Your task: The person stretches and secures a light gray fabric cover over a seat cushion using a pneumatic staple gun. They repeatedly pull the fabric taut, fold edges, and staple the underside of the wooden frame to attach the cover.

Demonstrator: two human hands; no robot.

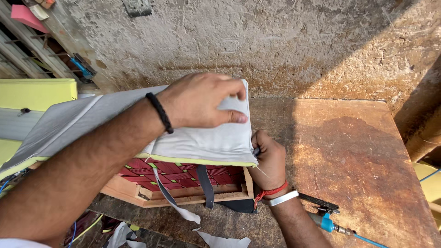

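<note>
A cushion of yellow-green foam covered with grey fabric (202, 140) lies on a wooden seat frame (183, 195) strung with red webbing (170, 172). My left hand (202, 101), with a black band at the wrist, presses flat on the grey fabric near the cushion's far corner. My right hand (268, 158), wearing a red thread and a silver bangle, is closed around the fabric edge at the cushion's right corner, beside the frame. Grey and black straps (205, 183) hang down over the frame's front rail.
The frame rests on a worn, rusty brown table (349, 156) against a rough plaster wall (275, 41). A tool with a blue air hose fitting (327, 222) lies by my right wrist. Grey fabric scraps (223, 239) lie at the front edge. Yellow foam slabs (36, 94) sit at left.
</note>
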